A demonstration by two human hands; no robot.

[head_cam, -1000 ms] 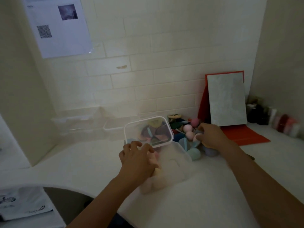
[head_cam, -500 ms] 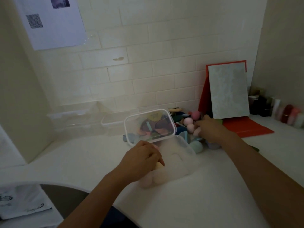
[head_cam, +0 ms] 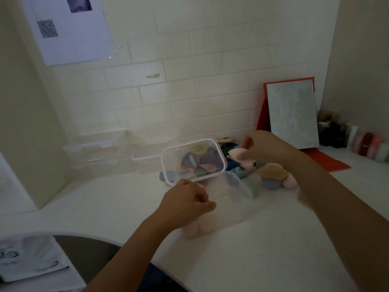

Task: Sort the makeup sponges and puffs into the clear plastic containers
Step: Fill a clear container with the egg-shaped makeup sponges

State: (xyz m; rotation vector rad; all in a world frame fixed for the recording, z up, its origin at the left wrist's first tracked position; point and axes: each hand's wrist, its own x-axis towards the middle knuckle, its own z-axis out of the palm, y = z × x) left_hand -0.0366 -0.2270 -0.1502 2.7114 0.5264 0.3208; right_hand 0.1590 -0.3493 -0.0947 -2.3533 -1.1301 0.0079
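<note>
The clear container (head_cam: pixel 242 186) is a thin, glossy plastic box with rounded corners, sitting mid-counter with its hinged lid (head_cam: pixel 193 161) tilted up at the far side; the coloured puffs behind show through the lid. Soft pale pink and peach sponges (head_cam: pixel 199 227), rounded and matte, are bunched at its near end. The left hand (head_cam: pixel 187 204) is at the near-left rim with fingers curled; whether they grip the rim or something small is not clear. The right hand (head_cam: pixel 268 148), blurred, is above the pile, thumb and fingers pinching a flat pale pink puff (head_cam: pixel 236 155) just right of the lid's edge. The pile of sponges and puffs (head_cam: pixel 271 182) lies touching the box's far-right corner: a tan round puff on top, a grey-purple egg shape, a pink one, teal pieces. The smooth white countertop (head_cam: pixel 263 256) spreads wide toward the viewer, its curved edge at lower left. Along the tiled wall (head_cam: pixel 210 85), 2 more clear containers (head_cam: pixel 147 155) stand left of the lid. A red-backed board (head_cam: pixel 292 114) leans behind the right hand, with small bottles (head_cam: pixel 362 142) crowding the far-right corner.
</note>
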